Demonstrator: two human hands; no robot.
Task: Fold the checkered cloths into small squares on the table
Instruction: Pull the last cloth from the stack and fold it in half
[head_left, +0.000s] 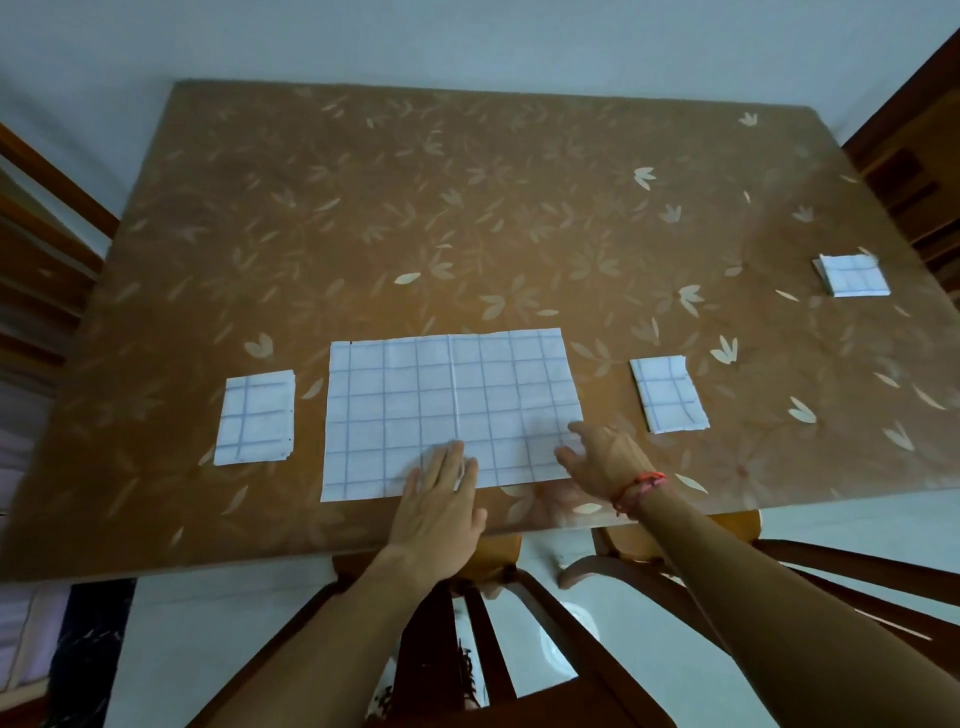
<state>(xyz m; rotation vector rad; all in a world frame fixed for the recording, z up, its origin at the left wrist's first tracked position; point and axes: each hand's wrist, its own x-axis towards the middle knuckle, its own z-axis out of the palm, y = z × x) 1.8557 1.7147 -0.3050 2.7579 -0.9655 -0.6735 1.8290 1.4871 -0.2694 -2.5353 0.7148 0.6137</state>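
Left hand (441, 506) flat on the big cloth (405, 405)'s near edge at the table (467, 234) front, right hand (602, 457) spread loose over its corner holding nothing, and if that palm slips, the fold could go crooked

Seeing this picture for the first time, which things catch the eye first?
First, the large checkered cloth spread flat at the near middle of the brown leaf-patterned table, with the left hand lying flat on its near edge and the right hand at its near right corner. Next, three small folded squares: the left square beside the cloth, the right square on its other side, and the far square near the table's right edge.
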